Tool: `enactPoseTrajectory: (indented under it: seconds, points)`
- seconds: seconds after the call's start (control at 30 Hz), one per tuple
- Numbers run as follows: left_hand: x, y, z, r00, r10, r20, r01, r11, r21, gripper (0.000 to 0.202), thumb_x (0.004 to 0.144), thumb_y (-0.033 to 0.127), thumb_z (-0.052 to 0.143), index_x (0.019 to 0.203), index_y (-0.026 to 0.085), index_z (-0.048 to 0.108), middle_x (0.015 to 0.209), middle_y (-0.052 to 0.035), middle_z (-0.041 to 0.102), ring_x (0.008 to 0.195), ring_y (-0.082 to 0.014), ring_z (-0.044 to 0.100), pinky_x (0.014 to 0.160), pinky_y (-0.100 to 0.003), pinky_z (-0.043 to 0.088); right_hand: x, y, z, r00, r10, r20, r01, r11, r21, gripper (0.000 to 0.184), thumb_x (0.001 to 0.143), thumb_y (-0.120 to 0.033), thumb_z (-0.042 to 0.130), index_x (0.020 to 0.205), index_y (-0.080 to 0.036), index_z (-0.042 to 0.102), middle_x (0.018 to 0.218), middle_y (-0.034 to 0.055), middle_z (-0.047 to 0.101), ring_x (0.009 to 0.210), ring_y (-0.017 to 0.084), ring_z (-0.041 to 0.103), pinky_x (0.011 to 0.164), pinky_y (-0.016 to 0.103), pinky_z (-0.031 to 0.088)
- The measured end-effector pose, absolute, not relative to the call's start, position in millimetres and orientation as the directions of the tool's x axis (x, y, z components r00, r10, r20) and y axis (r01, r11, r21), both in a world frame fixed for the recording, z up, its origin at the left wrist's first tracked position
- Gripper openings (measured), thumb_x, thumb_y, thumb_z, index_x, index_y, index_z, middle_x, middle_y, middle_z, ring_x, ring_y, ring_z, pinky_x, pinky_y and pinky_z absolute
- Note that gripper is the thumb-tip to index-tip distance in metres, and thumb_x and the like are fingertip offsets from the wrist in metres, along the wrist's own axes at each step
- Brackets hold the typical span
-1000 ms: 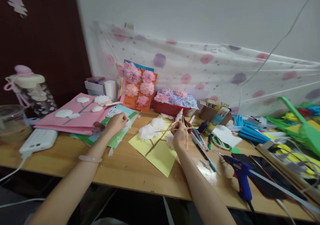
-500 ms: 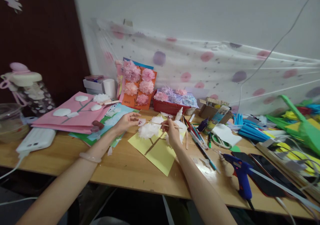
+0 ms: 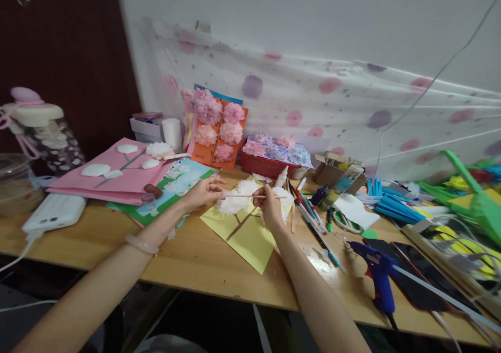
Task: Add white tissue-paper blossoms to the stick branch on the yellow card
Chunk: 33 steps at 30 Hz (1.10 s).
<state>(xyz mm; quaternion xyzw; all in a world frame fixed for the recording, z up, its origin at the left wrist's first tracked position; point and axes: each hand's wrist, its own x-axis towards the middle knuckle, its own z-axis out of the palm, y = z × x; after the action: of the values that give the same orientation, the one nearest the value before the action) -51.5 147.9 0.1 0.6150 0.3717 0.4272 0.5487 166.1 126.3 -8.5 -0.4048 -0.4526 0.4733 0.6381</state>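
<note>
Since a second before, the left hand point(image 3: 203, 192) had been brought across from the green sheet point(image 3: 156, 209) to the stick point(image 3: 242, 196), and the right hand point(image 3: 270, 209) had been drawn leftward to meet it. The thin wooden stick was held level between both hands: its left end was pinched by the closed fingertips of the left hand, and its middle was clamped between thumb and forefinger of the right. It was held just above the white tissue flowers point(image 3: 230, 205), which lay on a yellow sheet point(image 3: 248, 240) on the wooden table point(image 3: 203, 264). A pale bracelet point(image 3: 141, 244) was worn on the left wrist. Pens point(image 3: 309, 214) were scattered just to the right of the yellow sheet, and a blue glue gun point(image 3: 379, 282) lay farther right, near the table's front edge. Behind the hands, a red basket point(image 3: 261, 167) and an orange card point(image 3: 203, 157) with pink flowers were set by the wall, with pink paper point(image 3: 125, 178) to the left.
</note>
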Motion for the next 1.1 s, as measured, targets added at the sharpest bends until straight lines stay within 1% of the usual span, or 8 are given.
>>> enactPoseTrajectory:
  seconds: [0.1,0.2,0.37,0.47,0.6,0.7,0.87,1.1]
  points:
    - [-51.0,147.5,-1.0,0.384,0.918,0.097,-0.029,-0.093,0.995,0.048,0.06,0.023,0.076,0.104,0.016,0.056,0.081,-0.0033,0.073,0.07,-0.0167,0.069,0.069,-0.029,0.049,166.4,127.0,-9.7,0.162,0.967,0.198,-0.239,0.233,-0.943,0.047,0.073,-0.061,0.059,0.055,-0.017,0.06,0.044,-0.0006,0.054,0.04,0.01,0.048,0.042,0.022,0.036]
    - [-51.4,148.2,-2.0,0.41,0.908,0.081,-0.031,-0.075,0.997,0.046,0.062,0.022,0.075,0.104,0.016,0.056,0.085,-0.0057,0.075,0.072,-0.017,0.07,0.07,-0.029,0.05,167.4,128.8,-12.1,0.171,0.965,0.198,-0.233,0.235,-0.944,0.047,0.074,-0.06,0.059,0.055,-0.017,0.061,0.044,-0.0005,0.054,0.04,0.01,0.048,0.042,0.022,0.035]
    - [-50.5,148.1,-1.7,0.397,0.915,0.076,-0.074,-0.051,0.996,0.04,0.071,0.029,0.072,0.105,0.015,0.056,0.081,-0.0049,0.073,0.072,-0.0177,0.071,0.071,-0.029,0.05,167.2,129.9,-14.9,0.153,0.965,0.211,-0.208,0.24,-0.948,0.046,0.077,-0.058,0.057,0.057,-0.017,0.062,0.044,-0.0006,0.055,0.041,0.01,0.046,0.043,0.022,0.033]
    - [-50.8,148.9,-2.2,0.404,0.911,0.084,-0.068,-0.062,0.996,0.047,0.066,0.025,0.076,0.107,0.015,0.055,0.083,-0.0049,0.073,0.075,-0.0179,0.071,0.073,-0.03,0.049,166.5,129.2,-14.6,0.162,0.966,0.2,-0.196,0.231,-0.953,0.046,0.077,-0.058,0.055,0.057,-0.017,0.062,0.044,-0.0006,0.054,0.041,0.01,0.045,0.043,0.022,0.033]
    - [-53.2,150.8,-3.0,0.389,0.917,0.087,-0.073,-0.064,0.995,0.055,0.059,0.023,0.08,0.106,0.015,0.053,0.082,-0.0044,0.074,0.075,-0.0176,0.07,0.077,-0.032,0.049,168.0,129.0,-11.6,0.248,0.955,0.166,-0.258,0.23,-0.938,0.041,0.073,-0.056,0.058,0.056,-0.018,0.06,0.044,-0.0008,0.054,0.041,0.01,0.047,0.043,0.023,0.035]
    - [-54.4,150.4,-2.3,0.385,0.917,0.103,-0.079,-0.078,0.994,0.054,0.061,0.023,0.079,0.107,0.016,0.053,0.081,-0.0031,0.074,0.075,-0.0169,0.07,0.08,-0.033,0.048,170.3,129.7,-9.2,0.317,0.936,0.154,-0.285,0.248,-0.926,0.038,0.073,-0.055,0.057,0.057,-0.02,0.057,0.046,-0.0016,0.054,0.041,0.01,0.047,0.042,0.023,0.037]
    - [-53.3,148.9,-2.2,0.389,0.916,0.094,-0.084,-0.066,0.994,0.053,0.061,0.022,0.079,0.107,0.016,0.053,0.08,-0.0023,0.074,0.072,-0.0162,0.07,0.076,-0.031,0.049,170.7,129.8,-7.8,0.314,0.942,0.119,-0.296,0.216,-0.93,0.038,0.078,-0.049,0.056,0.054,-0.02,0.053,0.043,-0.0027,0.051,0.038,0.009,0.045,0.041,0.022,0.037]
    - [-53.8,150.6,-3.6,0.423,0.901,0.099,-0.127,-0.049,0.991,0.054,0.062,0.022,0.08,0.109,0.015,0.052,0.082,-0.0026,0.074,0.073,-0.0153,0.07,0.076,-0.029,0.049,168.7,128.5,-5.6,0.317,0.946,0.071,-0.328,0.18,-0.927,0.038,0.084,-0.04,0.05,0.051,-0.02,0.051,0.037,-0.0038,0.047,0.035,0.008,0.042,0.04,0.02,0.035]
